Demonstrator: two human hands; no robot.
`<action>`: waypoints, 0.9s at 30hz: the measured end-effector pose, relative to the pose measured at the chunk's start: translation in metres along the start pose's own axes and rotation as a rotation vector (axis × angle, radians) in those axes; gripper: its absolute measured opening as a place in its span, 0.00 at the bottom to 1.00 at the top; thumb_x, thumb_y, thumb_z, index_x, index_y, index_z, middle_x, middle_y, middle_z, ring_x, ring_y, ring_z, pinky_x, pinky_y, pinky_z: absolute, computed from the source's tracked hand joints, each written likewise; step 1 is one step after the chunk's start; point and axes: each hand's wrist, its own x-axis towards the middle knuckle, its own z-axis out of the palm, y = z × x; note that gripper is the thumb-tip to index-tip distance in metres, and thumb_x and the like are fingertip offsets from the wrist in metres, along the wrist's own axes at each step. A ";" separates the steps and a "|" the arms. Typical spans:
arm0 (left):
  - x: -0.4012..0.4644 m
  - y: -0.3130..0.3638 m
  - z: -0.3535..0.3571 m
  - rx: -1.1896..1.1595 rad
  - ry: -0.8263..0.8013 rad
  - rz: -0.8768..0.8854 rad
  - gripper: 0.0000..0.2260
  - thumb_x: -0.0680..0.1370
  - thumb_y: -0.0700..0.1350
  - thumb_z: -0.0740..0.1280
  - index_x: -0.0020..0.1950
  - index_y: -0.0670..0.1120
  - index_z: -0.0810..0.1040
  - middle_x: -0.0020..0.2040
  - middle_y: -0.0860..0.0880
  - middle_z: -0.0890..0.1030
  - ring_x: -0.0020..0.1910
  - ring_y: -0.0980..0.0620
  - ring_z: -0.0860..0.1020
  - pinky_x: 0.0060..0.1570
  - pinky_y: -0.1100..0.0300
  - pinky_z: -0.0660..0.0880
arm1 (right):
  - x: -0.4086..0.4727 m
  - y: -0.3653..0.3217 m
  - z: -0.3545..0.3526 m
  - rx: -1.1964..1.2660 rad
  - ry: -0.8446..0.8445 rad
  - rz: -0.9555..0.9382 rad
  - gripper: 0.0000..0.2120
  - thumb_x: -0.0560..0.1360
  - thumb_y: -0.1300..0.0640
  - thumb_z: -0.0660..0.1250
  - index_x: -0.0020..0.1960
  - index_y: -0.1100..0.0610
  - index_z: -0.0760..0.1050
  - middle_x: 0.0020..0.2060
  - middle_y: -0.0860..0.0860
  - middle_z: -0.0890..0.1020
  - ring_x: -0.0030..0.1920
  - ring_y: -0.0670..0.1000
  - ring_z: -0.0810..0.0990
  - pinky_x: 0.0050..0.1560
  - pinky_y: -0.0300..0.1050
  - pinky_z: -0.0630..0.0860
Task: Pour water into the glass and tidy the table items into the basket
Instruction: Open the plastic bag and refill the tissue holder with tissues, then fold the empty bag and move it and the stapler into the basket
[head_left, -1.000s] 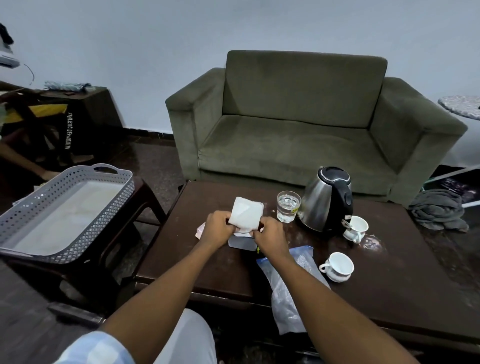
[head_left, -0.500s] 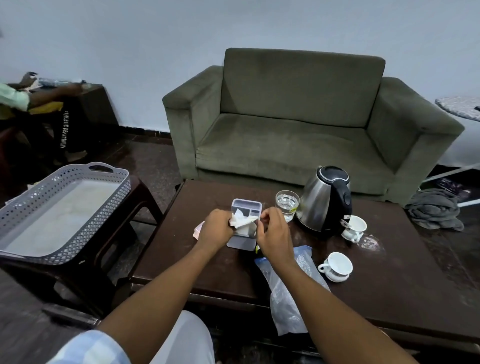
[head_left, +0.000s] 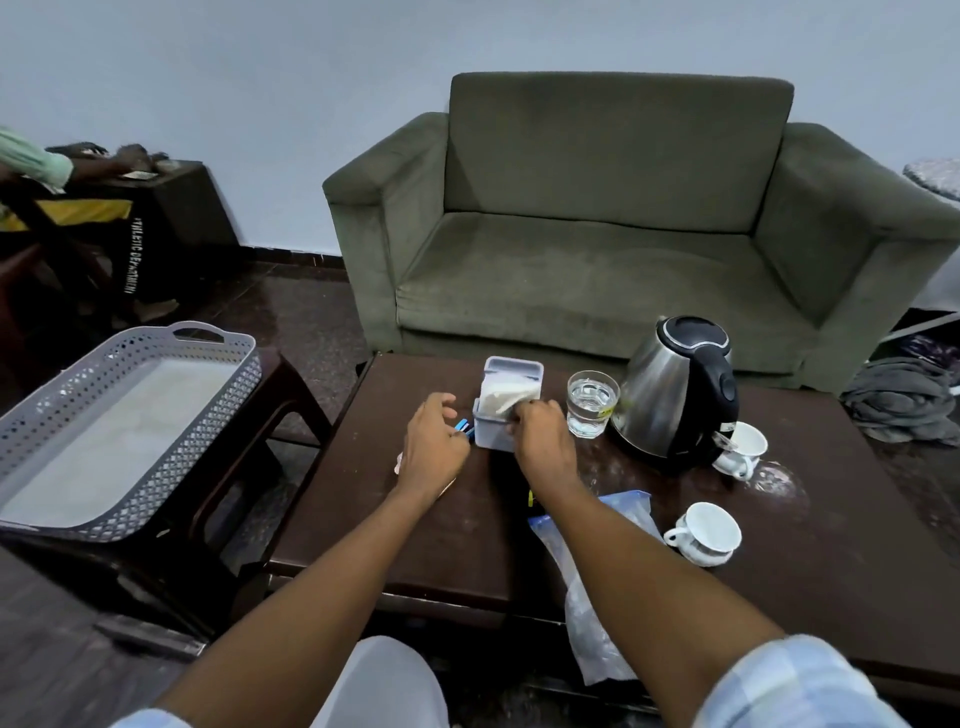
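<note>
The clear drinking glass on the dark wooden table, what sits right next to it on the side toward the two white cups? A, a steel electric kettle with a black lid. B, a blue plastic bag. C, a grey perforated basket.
A: the clear drinking glass stands beside the steel electric kettle on the dark wooden table.

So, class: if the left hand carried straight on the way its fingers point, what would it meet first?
Probably the small grey box, just beyond the left hand; the blue items between them may come first, since depth is unclear.
</note>
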 end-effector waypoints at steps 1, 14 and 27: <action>0.003 -0.006 0.001 0.012 -0.014 -0.002 0.22 0.72 0.34 0.65 0.66 0.44 0.79 0.58 0.47 0.83 0.52 0.46 0.83 0.59 0.49 0.79 | 0.011 0.001 -0.001 0.017 -0.011 0.023 0.09 0.79 0.60 0.63 0.53 0.58 0.82 0.51 0.59 0.83 0.54 0.60 0.76 0.48 0.50 0.72; 0.042 -0.032 0.047 0.631 -0.125 0.040 0.19 0.75 0.52 0.73 0.64 0.48 0.77 0.63 0.47 0.81 0.64 0.44 0.79 0.65 0.48 0.66 | -0.038 0.001 0.010 -0.152 -0.161 0.368 0.25 0.75 0.49 0.72 0.66 0.60 0.71 0.65 0.60 0.77 0.68 0.62 0.76 0.67 0.57 0.73; 0.084 -0.033 -0.196 0.097 0.538 -0.039 0.16 0.75 0.41 0.71 0.63 0.42 0.82 0.60 0.40 0.83 0.61 0.40 0.81 0.63 0.50 0.74 | -0.013 -0.223 0.015 0.434 -0.082 -0.139 0.13 0.79 0.48 0.70 0.49 0.59 0.81 0.46 0.59 0.87 0.51 0.62 0.84 0.49 0.55 0.80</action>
